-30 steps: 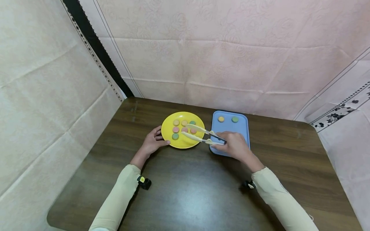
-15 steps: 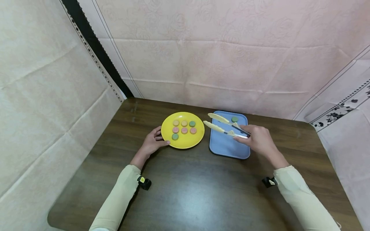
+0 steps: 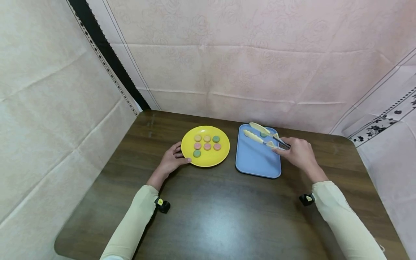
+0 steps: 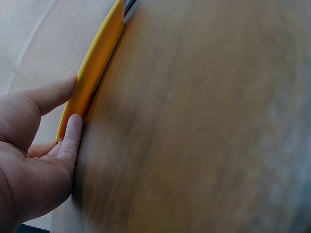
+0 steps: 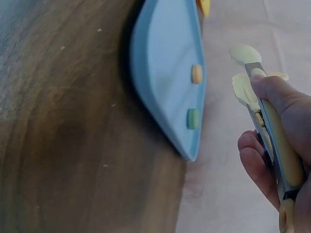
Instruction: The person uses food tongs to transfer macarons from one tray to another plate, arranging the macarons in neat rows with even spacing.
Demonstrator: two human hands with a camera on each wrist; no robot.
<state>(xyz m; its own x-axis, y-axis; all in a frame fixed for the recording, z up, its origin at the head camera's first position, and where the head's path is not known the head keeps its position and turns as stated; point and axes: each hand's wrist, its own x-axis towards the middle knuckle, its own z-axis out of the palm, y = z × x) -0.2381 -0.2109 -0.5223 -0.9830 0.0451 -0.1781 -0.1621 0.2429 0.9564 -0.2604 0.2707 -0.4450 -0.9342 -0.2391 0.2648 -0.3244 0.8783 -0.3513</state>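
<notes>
My left hand point(image 3: 170, 160) holds the rim of a yellow plate point(image 3: 212, 160), thumb and fingers spread along its edge. On the plate lie two yellow, three pink and two green macarons. My right hand point(image 3: 297, 151) grips metal tongs point(image 3: 273, 139) with cream tips, spread apart over the far part of a blue tray point(image 3: 256, 164). In the head view, the tongs partly hide a green macaron point(image 3: 263, 134) and nearly cover a yellow one. Both show in the right wrist view: the yellow macaron point(image 5: 197, 74) and the green one beside it. Nothing is visible between the tips.
Plate and tray stand side by side on a dark wooden table point(image 3: 208, 209), with a gap between them. A pale patterned cloth point(image 3: 243, 72) hangs along the table's far edge. Another cloth point(image 3: 48, 108) hangs on the left.
My right hand has drawn the spread tongs from above the plate to the right, then slightly farther, over the tray's far end. The left hand and the macarons on the plate stay put.
</notes>
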